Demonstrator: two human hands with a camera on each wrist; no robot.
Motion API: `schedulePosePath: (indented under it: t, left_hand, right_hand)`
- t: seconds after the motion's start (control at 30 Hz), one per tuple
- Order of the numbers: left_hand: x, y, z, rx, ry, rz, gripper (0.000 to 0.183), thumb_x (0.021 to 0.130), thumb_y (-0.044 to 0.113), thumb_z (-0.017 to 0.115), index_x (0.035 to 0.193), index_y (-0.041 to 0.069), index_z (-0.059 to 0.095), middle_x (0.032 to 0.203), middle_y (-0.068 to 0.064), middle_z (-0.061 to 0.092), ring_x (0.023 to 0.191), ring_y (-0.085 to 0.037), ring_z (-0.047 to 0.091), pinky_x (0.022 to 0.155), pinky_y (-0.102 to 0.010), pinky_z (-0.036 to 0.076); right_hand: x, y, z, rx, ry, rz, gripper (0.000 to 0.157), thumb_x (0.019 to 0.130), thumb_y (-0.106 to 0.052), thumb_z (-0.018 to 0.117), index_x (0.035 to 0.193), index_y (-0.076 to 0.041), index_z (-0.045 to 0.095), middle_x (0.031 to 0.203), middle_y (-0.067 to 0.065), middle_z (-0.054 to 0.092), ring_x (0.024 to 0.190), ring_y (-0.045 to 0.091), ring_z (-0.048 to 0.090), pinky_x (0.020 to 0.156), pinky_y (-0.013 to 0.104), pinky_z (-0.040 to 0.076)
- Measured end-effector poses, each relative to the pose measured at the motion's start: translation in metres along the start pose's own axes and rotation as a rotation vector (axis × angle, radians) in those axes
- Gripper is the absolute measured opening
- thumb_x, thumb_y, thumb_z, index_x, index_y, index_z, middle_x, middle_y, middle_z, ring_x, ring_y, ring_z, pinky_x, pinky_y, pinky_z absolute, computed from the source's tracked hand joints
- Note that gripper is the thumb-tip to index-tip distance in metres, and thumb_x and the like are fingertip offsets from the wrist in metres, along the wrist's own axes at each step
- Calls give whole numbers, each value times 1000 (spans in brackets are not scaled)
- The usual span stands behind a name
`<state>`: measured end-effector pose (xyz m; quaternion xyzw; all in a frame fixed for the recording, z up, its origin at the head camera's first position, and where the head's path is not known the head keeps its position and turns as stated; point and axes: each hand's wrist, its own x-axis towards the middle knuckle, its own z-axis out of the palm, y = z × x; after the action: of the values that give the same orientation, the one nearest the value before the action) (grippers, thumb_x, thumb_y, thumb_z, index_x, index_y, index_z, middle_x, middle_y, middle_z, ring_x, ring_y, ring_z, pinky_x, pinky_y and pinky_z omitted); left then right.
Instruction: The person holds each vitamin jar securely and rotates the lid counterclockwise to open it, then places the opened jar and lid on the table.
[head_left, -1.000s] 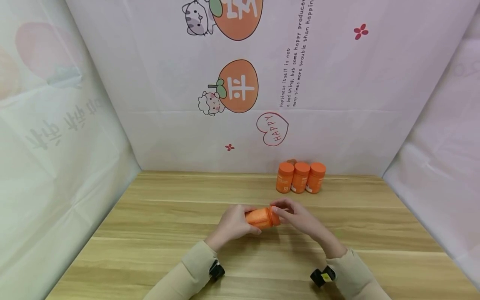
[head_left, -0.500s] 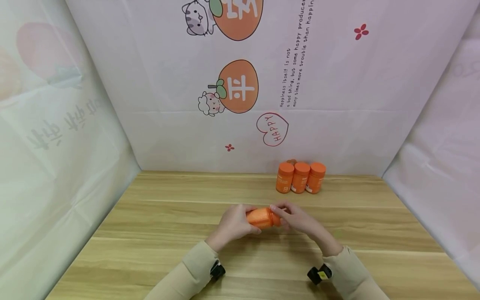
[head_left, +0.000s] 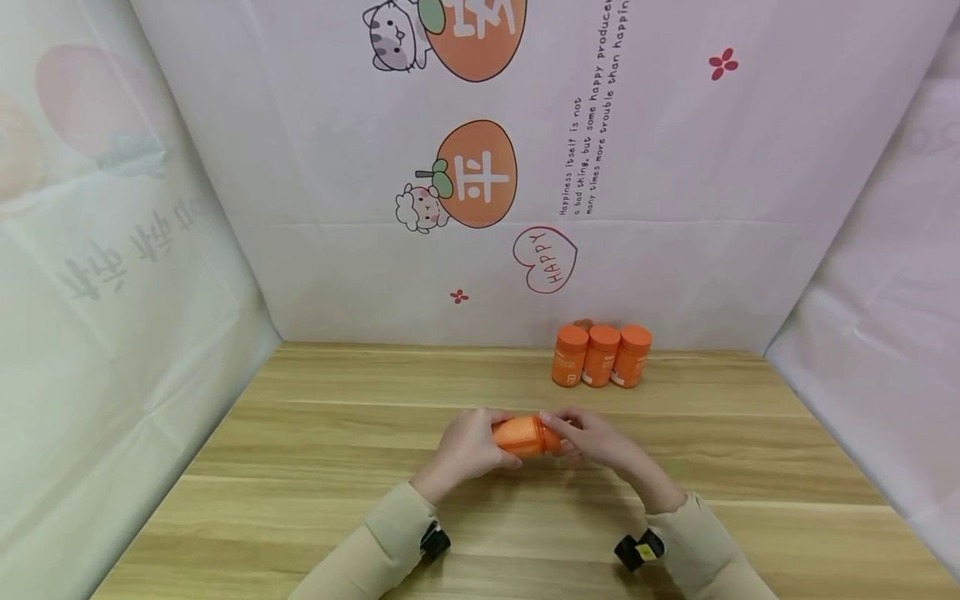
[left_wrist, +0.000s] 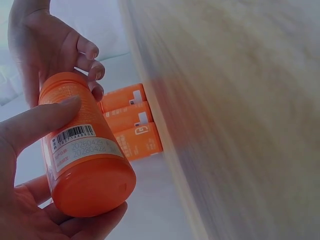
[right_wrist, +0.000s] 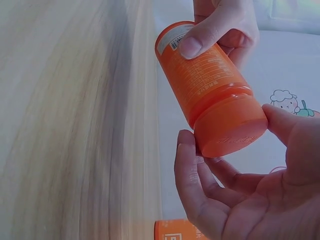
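An orange bottle (head_left: 519, 437) lies tilted in the air above the table, its base to the left and its cap (right_wrist: 232, 125) to the right. My left hand (head_left: 467, 446) grips the bottle's body, the thumb pressed over the printed side near the barcode label (left_wrist: 75, 136). At the other end, my right hand (head_left: 606, 439) pinches the cap between thumb and fingers, as the right wrist view shows. The cap sits on the bottle's neck, with a narrow groove visible below it.
Three matching orange bottles, a left one (head_left: 570, 357), a middle one (head_left: 602, 357) and a right one (head_left: 632, 357), stand upright side by side at the back of the wooden table (head_left: 360, 392). White printed cloth (head_left: 337, 275) hangs behind and at both sides.
My right wrist has shifted slightly left, and its fingers have changed position around the cap. The bottle and my left hand have barely moved. The standing bottles are unchanged.
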<state>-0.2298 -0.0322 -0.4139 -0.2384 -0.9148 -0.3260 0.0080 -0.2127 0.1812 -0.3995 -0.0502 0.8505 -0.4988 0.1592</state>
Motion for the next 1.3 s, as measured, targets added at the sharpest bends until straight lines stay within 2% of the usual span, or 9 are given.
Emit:
schedulePosePath:
  t: [0.23, 0.5, 0.83, 1.07, 1.3]
  left_hand:
    - [-1, 0, 6, 6, 10, -1, 57, 59, 26, 89, 111, 14, 70, 95, 4, 69, 76, -9, 55, 67, -26, 44]
    - [-2, -1, 8, 9, 15, -1, 55, 58, 25, 89, 108, 15, 71, 94, 5, 69, 75, -8, 54, 66, -26, 43]
    - [-3, -1, 7, 3, 9, -10, 55, 58, 25, 90, 108, 16, 71, 95, 5, 69, 76, -8, 54, 67, -26, 43]
    - [-4, 0, 7, 2, 8, -13, 55, 58, 24, 90, 109, 15, 70, 97, 4, 69, 78, -9, 55, 69, -27, 44]
    - [-5, 2, 6, 7, 7, -16, 55, 58, 24, 89, 110, 15, 70, 99, 3, 69, 79, -9, 56, 70, -27, 45]
  right_hand:
    - [-1, 6, -1, 10, 6, 9, 62, 93, -48, 53, 131, 0, 49, 112, 16, 59, 91, 20, 63, 79, 43, 54]
    - [-7, 3, -2, 78, -33, -17, 63, 92, -41, 58, 133, 5, 43, 122, 21, 54, 98, 22, 63, 84, 43, 53]
    - [-7, 7, -6, 86, -66, -70, 62, 90, -38, 62, 136, -1, 44, 127, 19, 51, 103, 21, 59, 88, 43, 51]
    - [-7, 10, -8, 112, -94, -132, 60, 90, -33, 64, 136, 0, 43, 129, 22, 49, 111, 25, 56, 90, 45, 50]
    - [-8, 14, -9, 87, -92, -171, 56, 87, -28, 68, 134, -4, 47, 129, 21, 52, 109, 25, 57, 88, 43, 51]
